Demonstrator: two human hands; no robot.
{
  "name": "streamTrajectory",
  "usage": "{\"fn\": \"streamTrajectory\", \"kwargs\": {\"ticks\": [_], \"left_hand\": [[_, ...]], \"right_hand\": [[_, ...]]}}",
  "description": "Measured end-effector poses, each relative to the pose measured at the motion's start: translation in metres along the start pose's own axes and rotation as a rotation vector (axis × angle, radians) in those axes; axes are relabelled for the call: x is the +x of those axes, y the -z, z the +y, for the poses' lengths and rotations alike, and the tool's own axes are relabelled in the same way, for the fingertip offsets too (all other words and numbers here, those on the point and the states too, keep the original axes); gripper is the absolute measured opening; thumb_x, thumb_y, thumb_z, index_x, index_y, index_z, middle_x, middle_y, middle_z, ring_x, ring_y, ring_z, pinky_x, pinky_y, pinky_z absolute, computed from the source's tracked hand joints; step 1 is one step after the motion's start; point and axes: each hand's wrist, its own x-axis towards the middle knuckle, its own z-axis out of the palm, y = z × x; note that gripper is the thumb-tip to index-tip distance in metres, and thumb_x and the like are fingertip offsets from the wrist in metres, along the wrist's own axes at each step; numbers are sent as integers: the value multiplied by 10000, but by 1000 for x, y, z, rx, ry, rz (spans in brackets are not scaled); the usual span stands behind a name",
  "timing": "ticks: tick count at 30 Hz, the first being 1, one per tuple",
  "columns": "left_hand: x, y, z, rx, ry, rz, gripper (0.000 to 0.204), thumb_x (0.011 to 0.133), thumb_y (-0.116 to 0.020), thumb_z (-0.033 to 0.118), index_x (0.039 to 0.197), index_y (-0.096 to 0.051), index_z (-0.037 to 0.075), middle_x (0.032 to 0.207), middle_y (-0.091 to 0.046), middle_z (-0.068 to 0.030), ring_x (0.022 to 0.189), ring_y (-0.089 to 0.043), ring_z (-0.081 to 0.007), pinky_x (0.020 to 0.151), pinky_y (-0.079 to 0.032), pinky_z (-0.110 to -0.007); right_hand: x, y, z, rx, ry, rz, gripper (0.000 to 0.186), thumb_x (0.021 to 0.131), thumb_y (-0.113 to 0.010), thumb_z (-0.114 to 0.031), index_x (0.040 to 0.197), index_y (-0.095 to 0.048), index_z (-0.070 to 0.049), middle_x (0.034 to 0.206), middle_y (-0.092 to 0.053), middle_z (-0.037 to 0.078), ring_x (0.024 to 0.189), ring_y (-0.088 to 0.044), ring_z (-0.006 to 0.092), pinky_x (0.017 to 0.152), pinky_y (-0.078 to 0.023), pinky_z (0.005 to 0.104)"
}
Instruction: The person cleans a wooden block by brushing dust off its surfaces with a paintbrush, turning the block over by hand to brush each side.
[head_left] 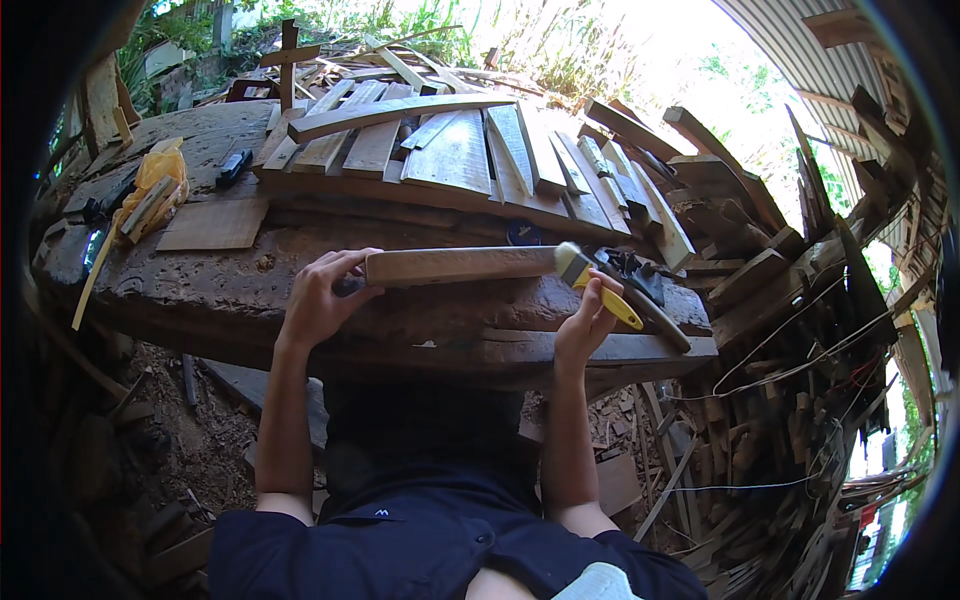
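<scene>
A short wooden board (460, 265) lies across the front of the rough workbench (230, 275). Its left end is gripped by my left hand (325, 290), fingers behind and thumb at the near side. In my right hand (585, 325) is a paintbrush (622, 307) with a yellow handle and pale bristles. The bristles are at the board's right end; whether they touch it I cannot tell. Just behind the board sits a small round dark-blue lid or tin (523, 232). Beside my right hand lies a hammer-like tool (655, 315) with a long handle, its head partly hidden among dark items.
Several planks (445, 155) lie side by side at the back of the bench. A thin square board (213, 225), a yellow plastic bag (163, 175) and a dark handheld object (234, 168) are at the left. Scrap wood (800, 430) and thin wires fill the right side.
</scene>
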Motion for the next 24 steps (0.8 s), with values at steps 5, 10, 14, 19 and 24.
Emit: {"fn": "streamTrajectory", "kwargs": {"ticks": [5,10,14,19,24], "left_hand": [[0,1,1,-9,20,-7,537,818,-892,104,1331,-735,85,1123,-758,-108,921,-713,-202,852,-587,-348],[0,2,0,12,57,-22,522,826,-893,176,1323,-742,122,1191,-774,-109,972,-747,-260,923,-594,-400],[0,0,1,19,16,-9,518,828,-890,174,1320,-741,113,1171,-773,-114,970,-745,-266,920,-589,-406],[-1,-1,-1,1,75,-8,517,827,-890,179,1317,-743,108,1139,-773,-113,967,-745,-263,917,-588,-405],[0,0,1,4,62,-6,516,829,-892,186,1314,-743,93,1135,-773,-115,965,-745,-260,910,-588,-398]], "right_hand": [[-5,9,-10,175,-169,-233,164,1121,-525,-166,1144,-628,-41,1009,-597,29,843,-524,86,758,-447,248],[0,-3,-8,228,-134,69,202,1135,-520,-181,1103,-646,-27,926,-578,13,764,-487,68,705,-428,244],[3,-2,-4,1,-95,58,186,1130,-544,-160,1149,-663,-18,937,-597,14,781,-514,58,696,-417,227],[-2,5,-4,11,-44,-261,197,1120,-580,-181,1197,-679,-31,928,-618,5,793,-548,65,694,-419,227],[-2,2,-15,227,-177,-110,220,1131,-574,-247,1178,-675,-57,854,-589,-11,714,-508,58,651,-419,232]]}}
